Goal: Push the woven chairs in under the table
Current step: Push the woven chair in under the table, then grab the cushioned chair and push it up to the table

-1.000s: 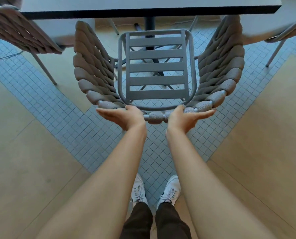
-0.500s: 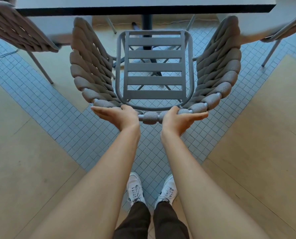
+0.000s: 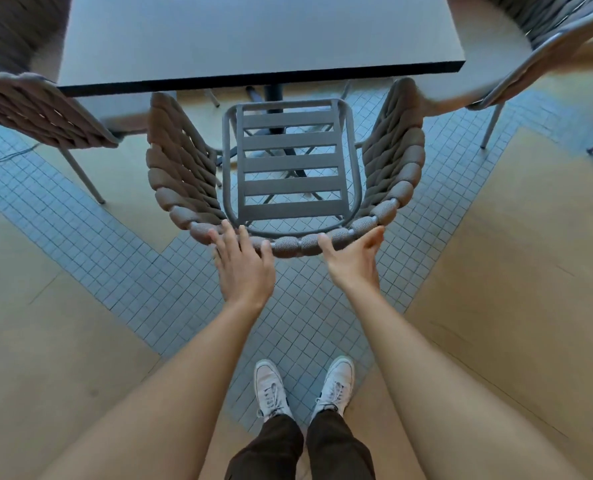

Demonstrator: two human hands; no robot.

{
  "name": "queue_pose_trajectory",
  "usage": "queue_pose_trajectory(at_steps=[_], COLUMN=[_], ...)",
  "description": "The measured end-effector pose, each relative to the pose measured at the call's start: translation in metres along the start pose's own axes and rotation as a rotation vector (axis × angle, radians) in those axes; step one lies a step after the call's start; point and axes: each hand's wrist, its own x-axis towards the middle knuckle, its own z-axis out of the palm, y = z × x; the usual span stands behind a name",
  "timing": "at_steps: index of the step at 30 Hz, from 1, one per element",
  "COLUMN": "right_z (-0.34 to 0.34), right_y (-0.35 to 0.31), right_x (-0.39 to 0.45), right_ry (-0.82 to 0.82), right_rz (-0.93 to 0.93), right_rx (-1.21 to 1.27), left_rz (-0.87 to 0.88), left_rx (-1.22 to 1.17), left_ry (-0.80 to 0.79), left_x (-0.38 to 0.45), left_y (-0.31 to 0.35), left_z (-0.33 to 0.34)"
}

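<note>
Looking down from head height at a woven chair [image 3: 284, 174] that faces a dark desk [image 3: 253, 36]. The chair's slatted metal seat sits just below the desk's near edge, with its front edge about level with that edge, and its rope-wrapped backrest curves toward the person. The desk's single dark post shows beyond the seat.

The left hand [image 3: 245, 271] lies flat, palm down, fingers spread, with the fingertips [image 3: 224, 230] touching the top rail of the chair's back, left of its middle. Its grip is apart, wrapped around nothing. The right hand [image 3: 354, 259] is turned on edge, thumb on the rail right of the middle and fingers reaching up past it; its grip is also apart, loose rather than clamped.

2 more woven chairs flank the middle chair: one [image 3: 42, 109] to its left, partly under the desk's left corner, and another [image 3: 516, 53] to its right, blurred.

Nearer than the chair, 2 white sneakers [image 3: 271, 386] and dark trouser legs stand on a floor [image 3: 125, 265] of small blue-grey tiles bordered by tan panels.
</note>
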Motion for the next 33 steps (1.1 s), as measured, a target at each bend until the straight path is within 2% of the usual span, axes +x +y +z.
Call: queue_pose_trajectory(at_steps=[5,8,12,21,33], right_z=[-0.046,-0.066,-0.093,-0.185,-0.325], right_y=[0.026,0.035,0.043,0.074,0.147], right_x=[-0.028,-0.041,-0.054,-0.046,-0.006], right_ry=[0.008,0.032,0.09,0.149,0.154], right_rz=[-0.266,-0.356,-0.394,-0.38,-0.423], right_rx=[-0.465,-0.59,-0.641,-0.666,-0.699], left_rz=[0.241,0.393,0.537,0.658,0.637], left_rx=[0.174,0.249,0.31,0.321,0.285], left_ry=[-0.139,-0.142,-0.126,-0.095,-0.082], left_x=[-0.024,-0.038,-0.051,-0.074,-0.126], left_y=[0.008,0.015,0.034,0.124,0.272], left_z=[-0.022,-0.033,-0.046,-0.05,-0.019])
